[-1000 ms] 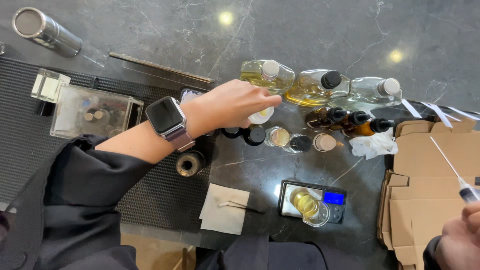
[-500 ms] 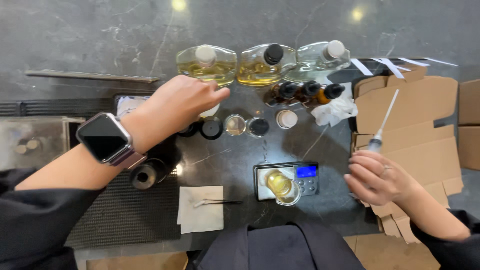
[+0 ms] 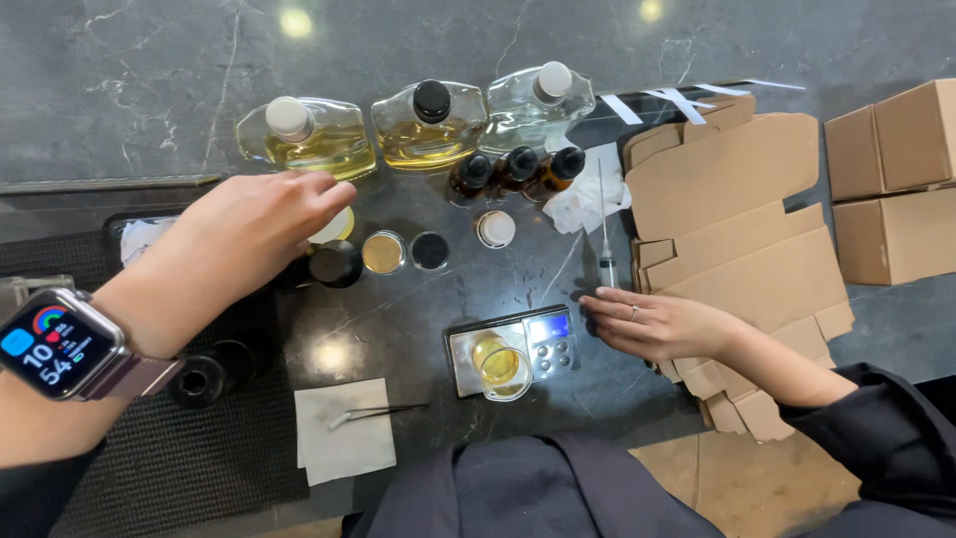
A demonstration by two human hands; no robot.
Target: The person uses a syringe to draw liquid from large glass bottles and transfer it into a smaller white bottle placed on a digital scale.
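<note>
The left hand (image 3: pixel 249 234) hovers over a black jar (image 3: pixel 337 263), fingers loosely open, gripping nothing. The right hand (image 3: pixel 662 324) rests flat, fingers spread, between scale (image 3: pixel 513 349) and cardboard (image 3: pixel 737 209), just below the syringe (image 3: pixel 605 249).

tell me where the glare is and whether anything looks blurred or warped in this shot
Head view: ceiling lights glare as bright spots on the dark marble counter; the left hand is slightly motion-soft; the right hand is sharper; wide-lens curvature bends the cardboard boxes at the edge.

Perfume workbench (scale (image 3: pixel 513 351), oil bottles (image 3: pixel 430 125))
</note>
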